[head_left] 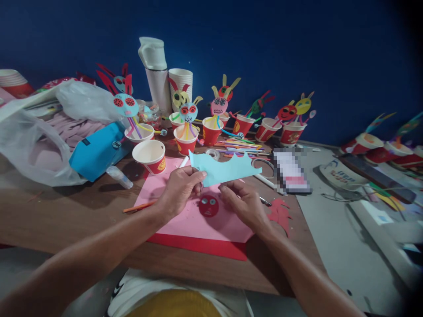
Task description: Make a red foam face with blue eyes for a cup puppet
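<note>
My left hand (181, 187) pinches the left end of a light blue paper piece (224, 169) with a scalloped, cut upper edge. At its lower right, my right hand (243, 202) has its fingers curled close to the paper's bottom edge; what its fingertips hold, if anything, is hidden. Below and between the hands, a round red paper face (209, 206) with eyes and a mouth lies on a pink sheet (185, 229). A red sheet (211, 252) shows under the pink one.
Decorated cups (186, 143) stand along the back, beside loose coloured sticks (244, 145). An unadorned cup (149, 154) and a plastic bag (36, 149) are left. A phone (291, 169) and red paper scraps (280, 215) lie right. An orange pencil (139, 206) is near my left forearm.
</note>
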`<action>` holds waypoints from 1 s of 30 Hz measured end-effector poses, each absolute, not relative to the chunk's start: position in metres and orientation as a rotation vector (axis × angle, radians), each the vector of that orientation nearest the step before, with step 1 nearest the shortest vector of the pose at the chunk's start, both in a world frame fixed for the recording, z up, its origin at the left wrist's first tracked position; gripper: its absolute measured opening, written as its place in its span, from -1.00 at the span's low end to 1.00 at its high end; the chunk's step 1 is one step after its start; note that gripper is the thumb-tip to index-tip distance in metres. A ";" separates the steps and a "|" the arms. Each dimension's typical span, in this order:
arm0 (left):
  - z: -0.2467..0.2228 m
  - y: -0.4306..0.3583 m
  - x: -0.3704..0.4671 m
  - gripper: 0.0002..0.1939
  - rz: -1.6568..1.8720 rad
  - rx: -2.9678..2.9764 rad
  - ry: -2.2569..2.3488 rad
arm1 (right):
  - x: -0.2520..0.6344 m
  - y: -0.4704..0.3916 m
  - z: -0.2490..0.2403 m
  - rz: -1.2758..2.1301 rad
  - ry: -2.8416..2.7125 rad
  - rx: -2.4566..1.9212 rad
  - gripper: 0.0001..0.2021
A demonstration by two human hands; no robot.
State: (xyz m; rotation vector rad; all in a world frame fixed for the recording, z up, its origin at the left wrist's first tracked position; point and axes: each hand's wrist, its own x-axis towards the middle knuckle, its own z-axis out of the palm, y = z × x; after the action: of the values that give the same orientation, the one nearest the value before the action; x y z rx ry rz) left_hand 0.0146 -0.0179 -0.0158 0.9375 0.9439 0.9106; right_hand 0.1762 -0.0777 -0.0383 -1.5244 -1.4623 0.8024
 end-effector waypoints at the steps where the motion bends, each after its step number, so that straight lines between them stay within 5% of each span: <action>1: -0.015 -0.017 0.014 -0.77 0.923 0.943 0.948 | 0.180 -0.077 -0.037 0.660 -1.589 -1.601 -0.81; 7: -0.012 -0.011 0.008 -0.77 0.965 0.953 0.964 | 0.201 -0.069 -0.037 0.100 -2.016 -2.004 -0.75; 30: -0.015 0.003 0.001 -0.74 1.071 1.051 0.930 | 0.201 -0.081 -0.005 0.038 -2.269 -2.275 -0.74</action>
State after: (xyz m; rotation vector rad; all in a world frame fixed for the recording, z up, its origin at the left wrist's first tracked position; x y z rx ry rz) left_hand 0.0015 0.0028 -0.0155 1.0510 0.9303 1.0705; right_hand 0.2005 -0.0809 -0.0050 -2.2748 -2.2693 0.0380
